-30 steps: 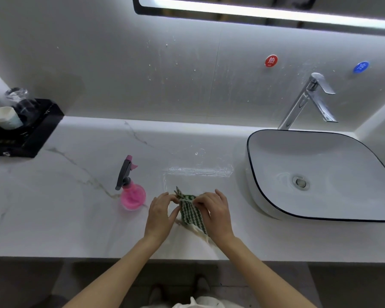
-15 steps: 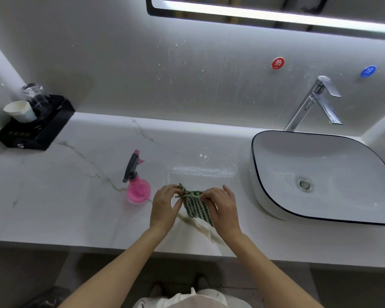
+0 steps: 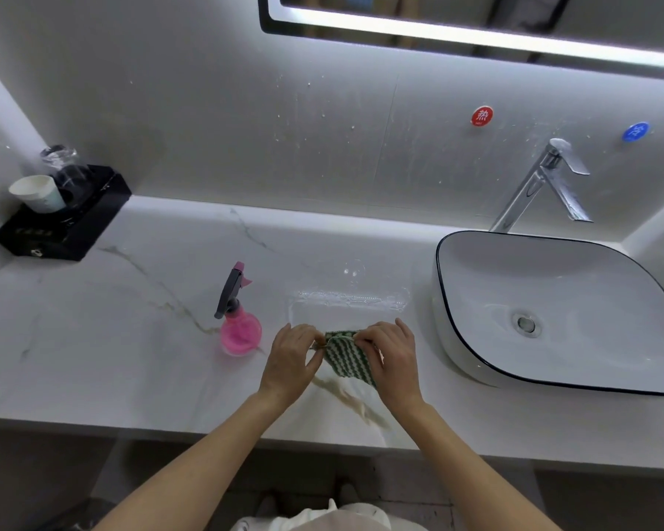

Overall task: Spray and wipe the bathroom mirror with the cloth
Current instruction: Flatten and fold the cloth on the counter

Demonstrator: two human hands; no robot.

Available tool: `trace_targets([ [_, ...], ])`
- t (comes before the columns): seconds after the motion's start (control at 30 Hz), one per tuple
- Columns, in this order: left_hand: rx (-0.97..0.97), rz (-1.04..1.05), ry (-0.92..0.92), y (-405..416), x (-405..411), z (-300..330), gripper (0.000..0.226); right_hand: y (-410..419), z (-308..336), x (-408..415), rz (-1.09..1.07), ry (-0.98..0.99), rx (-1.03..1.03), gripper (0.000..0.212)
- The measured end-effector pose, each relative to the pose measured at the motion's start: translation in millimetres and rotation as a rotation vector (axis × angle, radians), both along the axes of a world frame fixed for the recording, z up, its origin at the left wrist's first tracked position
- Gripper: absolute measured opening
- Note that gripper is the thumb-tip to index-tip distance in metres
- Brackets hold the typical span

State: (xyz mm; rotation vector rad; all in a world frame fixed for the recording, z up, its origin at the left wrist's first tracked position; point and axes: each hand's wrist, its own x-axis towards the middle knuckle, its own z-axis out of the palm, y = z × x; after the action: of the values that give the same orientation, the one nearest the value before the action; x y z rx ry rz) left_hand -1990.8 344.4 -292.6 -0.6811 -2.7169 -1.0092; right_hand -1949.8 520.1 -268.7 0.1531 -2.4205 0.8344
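A green-and-white striped cloth (image 3: pixel 347 356) is held just above the white marble counter (image 3: pixel 131 339), near its front edge. My left hand (image 3: pixel 290 360) pinches the cloth's upper left corner. My right hand (image 3: pixel 393 358) grips its upper right edge, fingers curled over the fabric. A pink spray bottle (image 3: pixel 239 325) with a grey trigger head stands upright on the counter just left of my left hand. The mirror (image 3: pixel 476 17), with a lit lower edge, shows only as a strip at the top.
A white vessel sink (image 3: pixel 552 312) with a dark rim sits at the right, a chrome tap (image 3: pixel 541 185) behind it. A black tray (image 3: pixel 66 228) with a paper cup and a glass stands at the far left. A wet smear (image 3: pixel 351 297) lies behind my hands.
The view has tilted up, showing more of the mirror. My hands have pulled the cloth's top edge out wider between them.
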Motion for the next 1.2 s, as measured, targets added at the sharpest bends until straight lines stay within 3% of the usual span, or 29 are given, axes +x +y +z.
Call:
trace_targets([
  [0.27,-0.063,0.032,0.01,2,0,1,0.017,2,2,-2,-0.023,-0.022,-0.001,0.018],
  [0.43,-0.151,0.044,0.125,0,-3,10,0.05,8,0,-4,-0.034,-0.025,0.08,0.02],
  [0.53,-0.197,0.014,0.215,-5,-9,16,0.057,17,-6,-4,-0.051,-0.053,0.143,0.019],
  [0.7,-0.249,-0.01,0.336,-7,-14,20,0.052,27,-15,-1,-0.001,-0.066,0.316,0.007],
  [0.87,-0.285,-0.059,0.366,-15,-18,22,0.042,30,-17,1,0.053,-0.233,0.55,0.036],
  [1.2,-0.28,-0.055,0.405,-23,-14,23,0.033,34,-16,-7,0.03,-0.382,0.698,0.036],
])
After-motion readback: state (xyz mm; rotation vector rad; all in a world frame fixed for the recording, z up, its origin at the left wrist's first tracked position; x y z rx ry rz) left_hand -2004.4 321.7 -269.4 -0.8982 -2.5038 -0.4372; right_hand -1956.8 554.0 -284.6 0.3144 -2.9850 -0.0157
